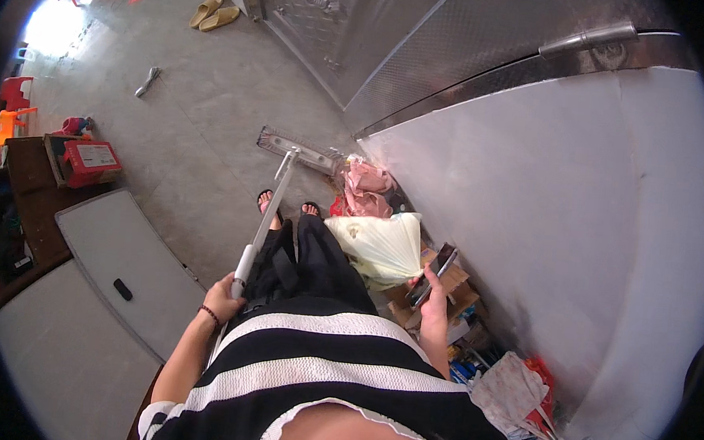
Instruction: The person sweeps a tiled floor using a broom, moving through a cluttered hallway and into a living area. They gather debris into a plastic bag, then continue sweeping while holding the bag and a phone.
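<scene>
My left hand (224, 300) is wrapped around the white pole (270, 215) of a flat mop, low at my left hip. The pole slants forward to the wide mop head (302, 149), which lies beyond my feet. In my right hand (435, 297) is a dark smartphone (441, 266), seen partly edge-on. The same hand also grips the gathered end of a pale yellow plastic bag (381, 243). That bag hangs out in front of my right leg, and its contents are hidden.
Pink plastic bags (369, 188) lie by the white wall (535, 189). Cardboard boxes (457, 281) and clutter stand below my right hand. A metal door (351, 32) is ahead. To the left are a grey-topped table (126, 248), a red box (92, 163) and slippers (213, 17) farther off.
</scene>
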The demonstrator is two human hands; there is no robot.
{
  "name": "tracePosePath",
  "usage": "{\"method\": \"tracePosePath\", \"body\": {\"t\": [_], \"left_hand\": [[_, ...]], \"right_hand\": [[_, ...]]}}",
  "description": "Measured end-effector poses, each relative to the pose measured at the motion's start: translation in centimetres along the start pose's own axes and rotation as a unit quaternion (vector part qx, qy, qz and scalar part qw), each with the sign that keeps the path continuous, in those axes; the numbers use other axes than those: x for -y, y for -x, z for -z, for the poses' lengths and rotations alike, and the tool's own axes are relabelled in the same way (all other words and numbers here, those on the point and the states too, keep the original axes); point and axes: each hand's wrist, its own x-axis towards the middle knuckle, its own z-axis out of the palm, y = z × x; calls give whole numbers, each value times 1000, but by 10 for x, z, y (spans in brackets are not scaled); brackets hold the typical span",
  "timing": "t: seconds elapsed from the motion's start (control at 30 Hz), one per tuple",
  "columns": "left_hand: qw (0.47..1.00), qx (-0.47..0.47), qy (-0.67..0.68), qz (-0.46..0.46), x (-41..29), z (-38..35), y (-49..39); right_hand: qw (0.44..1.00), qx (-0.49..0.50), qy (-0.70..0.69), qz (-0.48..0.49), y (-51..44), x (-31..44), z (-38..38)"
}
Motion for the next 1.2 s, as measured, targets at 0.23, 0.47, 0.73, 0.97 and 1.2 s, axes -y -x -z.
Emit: {"method": "tracePosePath", "body": {"t": [0.23,0.47,0.73,0.97,1.2], "left_hand": [[965,-35,248,72,-23,30,-14],[955,-133,257,73,-31,67,21],[921,-21,379,91,-26,48,82],[902,138,371,173,-22,27,20],[830,196,492,176,-44,18,-47]], "right_hand": [[999,-44,-8,-25,9,-22,14],[1000,-13,-15,-10,-1,-28,13],[1000,-4,0,-11,-5,-19,-11],[1000,27,-5,-2,7,-17,-20],[999,-16,-31,8,34,-22,-1]]}}
